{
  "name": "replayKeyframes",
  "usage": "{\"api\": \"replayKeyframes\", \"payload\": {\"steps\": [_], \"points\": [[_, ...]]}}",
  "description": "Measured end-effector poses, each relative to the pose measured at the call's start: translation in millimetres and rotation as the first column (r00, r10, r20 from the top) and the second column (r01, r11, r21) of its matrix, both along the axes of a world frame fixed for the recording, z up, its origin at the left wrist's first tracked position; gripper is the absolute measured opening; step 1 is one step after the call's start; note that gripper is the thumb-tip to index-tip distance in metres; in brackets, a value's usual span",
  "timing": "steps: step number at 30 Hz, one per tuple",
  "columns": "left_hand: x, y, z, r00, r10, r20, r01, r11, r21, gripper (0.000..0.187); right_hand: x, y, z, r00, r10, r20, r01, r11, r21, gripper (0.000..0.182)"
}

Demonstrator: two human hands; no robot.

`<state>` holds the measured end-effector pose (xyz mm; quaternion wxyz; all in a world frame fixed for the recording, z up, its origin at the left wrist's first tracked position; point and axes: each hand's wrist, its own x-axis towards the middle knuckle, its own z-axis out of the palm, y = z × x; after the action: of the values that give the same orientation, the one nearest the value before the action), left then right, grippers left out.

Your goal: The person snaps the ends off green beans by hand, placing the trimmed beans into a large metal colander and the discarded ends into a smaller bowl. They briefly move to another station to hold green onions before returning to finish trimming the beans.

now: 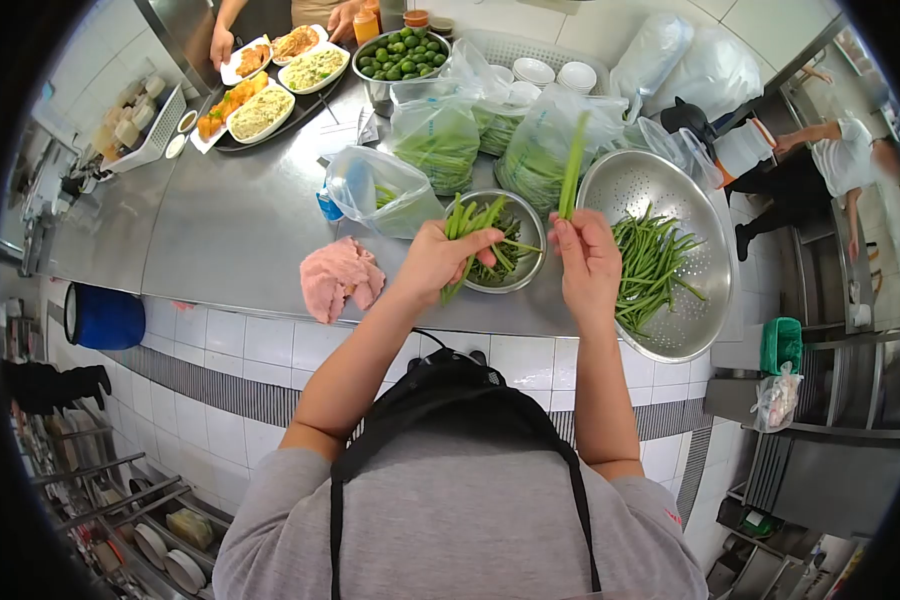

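My left hand (442,255) is closed round a bunch of green beans (467,225), above a small steel bowl (540,248) that holds bean scraps (510,262). Between the fingertips of my right hand (587,252), a few long green beans (574,170) are pinched and point away from me. Right of that hand, a large steel colander (698,215) leans toward me with a heap of green beans (655,265) in it. An open plastic bag (370,180) with a few beans inside lies beyond my left hand.
Bean-filled bags (435,145) and a pot of limes (402,55) line the back of the steel counter (220,230). A pink cloth (340,278) lies near the front edge. At back left, another person's hand (222,46) is by a tray of plated food (295,98). Another person (840,150) stands at right.
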<state>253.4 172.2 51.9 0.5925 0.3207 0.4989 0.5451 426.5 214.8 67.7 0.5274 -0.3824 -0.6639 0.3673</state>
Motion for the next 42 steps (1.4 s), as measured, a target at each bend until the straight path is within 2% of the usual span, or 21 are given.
{"api": "replayKeyframes", "payload": {"steps": [1,3,4,6,8,9,11,12,14,17,22,24,25,30,32,34,35,36,37,39,42], "points": [[-1.9,-0.7,-0.4,0.994,-0.083,-0.072,0.081,0.996,-0.020,0.020,-1.4,0.8,8.0,1.000,-0.003,-0.001,0.003,1.000,0.001,0.010],[-0.9,-2.1,2.0,0.975,-0.169,-0.145,0.165,0.985,-0.041,0.020,-4.5,1.5,23.3,0.947,0.041,0.319,-0.177,0.895,0.409,0.012],[0.0,-4.0,6.1,0.964,-0.220,-0.149,0.209,0.974,-0.085,0.020,-3.7,3.0,22.9,0.948,0.039,0.317,-0.175,0.893,0.415,0.012],[-2.2,-7.3,11.6,0.954,-0.254,-0.159,0.237,0.964,-0.119,0.021,-4.3,8.7,20.8,0.797,0.003,0.603,-0.455,0.659,0.599,0.019],[-8.2,-11.8,15.3,0.936,-0.351,-0.009,0.349,0.931,-0.104,0.021,0.0,3.9,25.1,0.762,-0.002,0.647,-0.489,0.652,0.579,0.023],[-11.6,-13.2,16.5,0.942,-0.336,-0.013,0.334,0.938,-0.098,0.021,2.5,1.2,26.6,0.720,-0.014,0.693,-0.517,0.656,0.550,0.027],[-17.0,-17.0,16.6,0.917,-0.355,0.185,0.374,0.924,-0.082,0.021,4.9,-2.1,27.1,0.702,-0.017,0.712,-0.548,0.625,0.556,0.027],[-18.5,-18.7,15.5,0.920,-0.348,0.181,0.366,0.927,-0.082,0.021,4.5,-3.1,27.3,0.683,-0.031,0.730,-0.569,0.605,0.558,0.027],[-20.2,-20.0,11.9,0.897,-0.343,0.279,0.352,0.936,0.019,0.022,1.8,-3.2,25.8,0.680,-0.048,0.732,-0.575,0.584,0.572,0.027],[-22.4,-20.4,8.5,0.929,-0.258,0.264,0.293,0.951,-0.102,0.022,-2.8,-1.8,17.2,0.688,-0.030,0.725,-0.570,0.596,0.566,0.028],[-25.6,-16.8,8.1,0.941,-0.289,0.176,0.315,0.939,-0.137,0.021,-2.6,-2.6,22.6,0.734,-0.010,0.679,-0.532,0.614,0.583,0.030],[-25.3,-15.2,7.6,0.942,-0.310,0.130,0.326,0.937,-0.127,0.021,-5.0,-1.5,26.7,0.696,-0.044,0.717,-0.605,0.503,0.618,0.032],[-22.8,-14.2,10.2,0.947,-0.282,0.153,0.302,0.943,-0.137,0.021,-4.7,-0.7,25.6,0.698,-0.046,0.715,-0.603,0.501,0.621,0.032],[-23.7,-13.4,3.6,0.927,-0.309,0.211,0.331,0.940,-0.077,0.022,-1.5,1.2,22.9,0.669,0.007,0.743,-0.601,0.593,0.536,0.032],[-27.3,-13.7,13.1,0.879,-0.455,0.141,0.466,0.884,-0.049,0.025,-3.2,2.8,19.7,0.676,0.029,0.736,-0.601,0.600,0.528,0.030],[-31.2,-11.9,15.4,0.869,-0.477,0.132,0.490,0.867,-0.094,0.028,-4.4,3.1,20.6,0.683,0.048,0.729,-0.595,0.615,0.517,0.028],[-30.5,-11.2,14.9,0.860,-0.496,0.121,0.509,0.850,-0.134,0.032,-4.9,2.5,24.4,0.625,0.022,0.780,-0.626,0.612,0.484,0.025],[-27.2,-10.1,12.5,0.876,-0.482,0.028,0.482,0.871,-0.099,0.029,-5.0,2.6,26.6,0.562,-0.005,0.827,-0.654,0.609,0.449,0.021],[-25.1,-10.2,11.6,0.870,-0.492,0.033,0.492,0.864,-0.102,0.029,-4.5,3.7,25.2,0.560,-0.008,0.828,-0.648,0.619,0.444,0.021],[-24.9,-11.6,12.3,0.861,-0.483,-0.158,0.467,0.875,-0.128,0.025,-3.1,6.3,20.1,0.579,0.011,0.816,-0.645,0.618,0.449,0.018],[-26.0,-13.8,10.2,0.904,-0.410,-0.122,0.394,0.909,-0.136,0.022,0.6,9.5,11.7,0.649,0.075,0.757,-0.548,0.737,0.396,0.014]]}}
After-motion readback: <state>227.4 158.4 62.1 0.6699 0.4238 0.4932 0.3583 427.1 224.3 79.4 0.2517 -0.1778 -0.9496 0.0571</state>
